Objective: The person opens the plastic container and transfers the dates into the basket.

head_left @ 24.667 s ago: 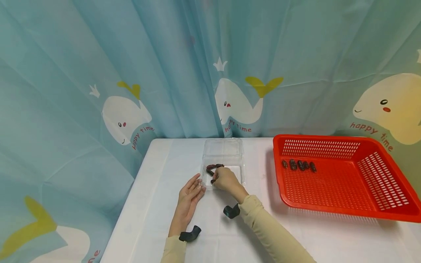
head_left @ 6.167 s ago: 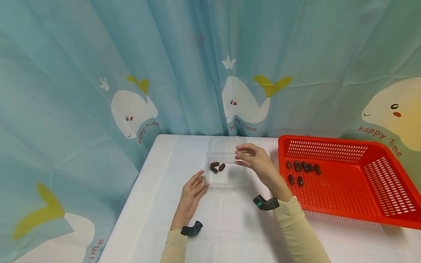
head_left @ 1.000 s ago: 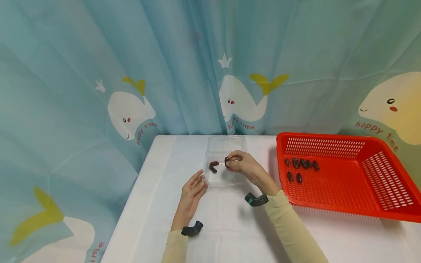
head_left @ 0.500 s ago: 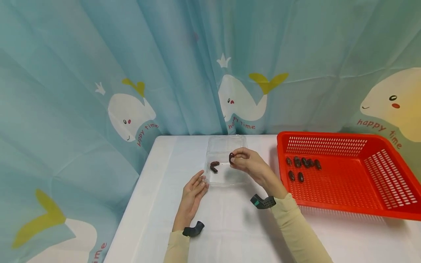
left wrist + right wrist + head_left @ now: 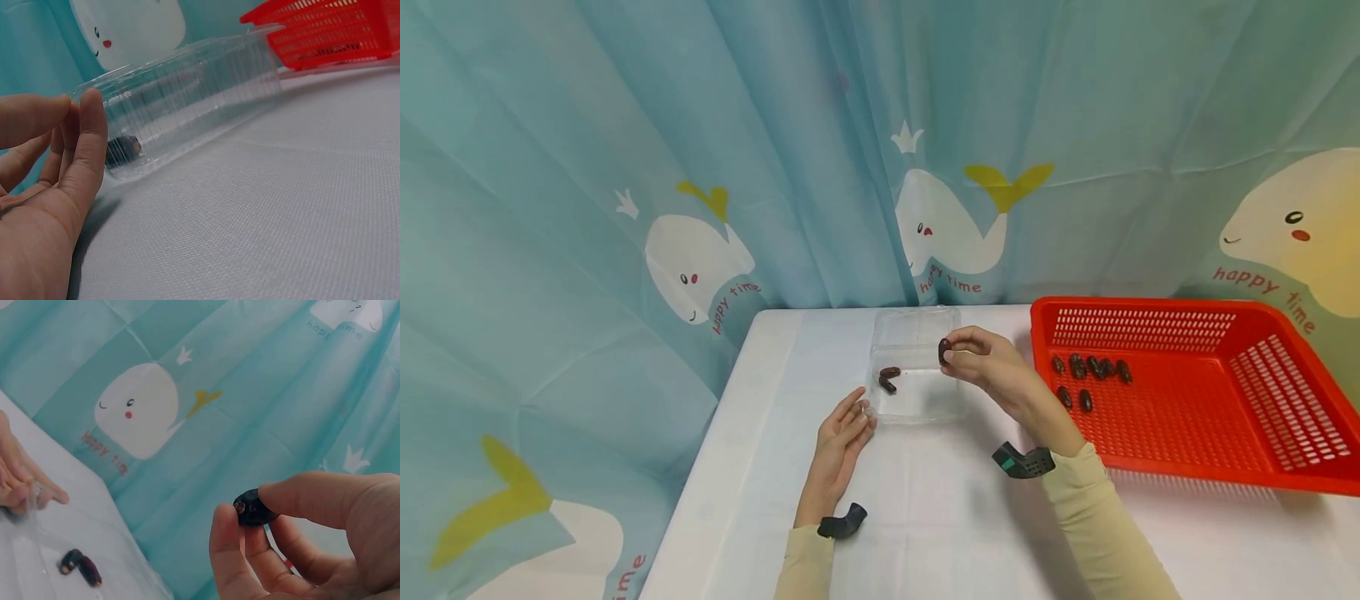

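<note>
My right hand (image 5: 1000, 375) pinches a dark brown date (image 5: 943, 352) between thumb and fingers, above the right side of a clear plastic clamshell box (image 5: 928, 408). In the right wrist view, the same date (image 5: 255, 509) shows its stem end. The box stands with its lid (image 5: 917, 325) folded back. Two dates (image 5: 888, 379) lie inside it at the left, close together. My left hand (image 5: 841, 442) holds the box's front left corner; in the left wrist view, thumb and fingertips pinch the rim of the plastic box (image 5: 194, 100).
A red perforated basket (image 5: 1180, 417) stands to the right on the white-covered table (image 5: 880, 517). Several dates (image 5: 1093, 367) lie in a row at its back left, with two more dates (image 5: 1075, 399) in front. A blue whale-print curtain (image 5: 820, 167) hangs behind the table.
A second ago the right hand held the date low over the box; it has since risen and moved right with it. Compared with six seconds ago, one date has left the box floor. Left hand unchanged.
</note>
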Demonstrator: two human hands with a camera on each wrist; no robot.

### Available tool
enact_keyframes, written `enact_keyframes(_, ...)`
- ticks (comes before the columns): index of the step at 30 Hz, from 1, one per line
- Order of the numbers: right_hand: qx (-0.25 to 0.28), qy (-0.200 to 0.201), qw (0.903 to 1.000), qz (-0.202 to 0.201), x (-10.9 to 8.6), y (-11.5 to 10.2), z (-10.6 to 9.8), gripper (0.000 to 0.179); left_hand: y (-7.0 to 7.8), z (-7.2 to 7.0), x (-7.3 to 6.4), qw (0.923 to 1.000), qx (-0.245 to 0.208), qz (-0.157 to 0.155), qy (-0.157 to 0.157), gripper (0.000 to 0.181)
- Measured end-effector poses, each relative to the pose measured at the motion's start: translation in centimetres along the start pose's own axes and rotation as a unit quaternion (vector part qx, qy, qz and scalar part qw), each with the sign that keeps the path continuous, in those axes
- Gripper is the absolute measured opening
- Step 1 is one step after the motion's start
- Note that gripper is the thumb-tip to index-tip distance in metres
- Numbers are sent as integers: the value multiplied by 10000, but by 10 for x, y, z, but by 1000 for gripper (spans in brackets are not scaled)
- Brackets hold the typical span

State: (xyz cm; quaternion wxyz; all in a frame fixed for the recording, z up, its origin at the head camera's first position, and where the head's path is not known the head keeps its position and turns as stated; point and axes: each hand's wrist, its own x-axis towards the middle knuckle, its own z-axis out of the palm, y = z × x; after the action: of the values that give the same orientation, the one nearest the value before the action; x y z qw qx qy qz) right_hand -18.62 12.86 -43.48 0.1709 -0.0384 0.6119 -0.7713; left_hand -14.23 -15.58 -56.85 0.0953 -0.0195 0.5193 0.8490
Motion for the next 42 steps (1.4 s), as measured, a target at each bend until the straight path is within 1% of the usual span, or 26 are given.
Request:
enact_keyframes(4, -151, -38, 9999, 0, -5, -6, -10, 19, 0, 0, 0, 10000, -22, 8, -21, 56)
enact_keyframes(8, -295, 16, 9996, 35, -11, -11, -22, 18, 0, 0, -1, 10000, -83, -6, -11, 56)
enact_keyframes(15, -116, 103, 9999, 41, -21, -18, -44, 11, 0, 1, 0, 10000, -47, -3, -2, 55)
enact_keyframes(19, -189, 187, 9996, 87, -29, -24, -59, 8, 0, 0, -1, 10000, -68, -21, -22, 56)
enact_keyframes(23, -297, 186, 9992, 201, -37, -29, -73, 10, 1, 0, -2, 10000, -14, -27, -26, 57)
enact_keyframes(28, -297, 206, 9984, 428, -46, -36, -92, 12, 1, 0, -2, 10000, -14, -27, 10, 57)
enact_keyframes(34, -466, 165, 9965, 674, -56, -37, -113, 11, 1, -1, 0, 10000, -25, -61, 20, 57)
enact_keyframes(38, -304, 110, 9964, 777, -63, -37, -125, 14, 1, -2, 0, 9999, -50, -88, 26, 57)
enact_keyframes(42, -93, 42, 9969, 780, -67, -37, -136, 20, 2, -1, -1, 10000, -51, -73, -17, 57)
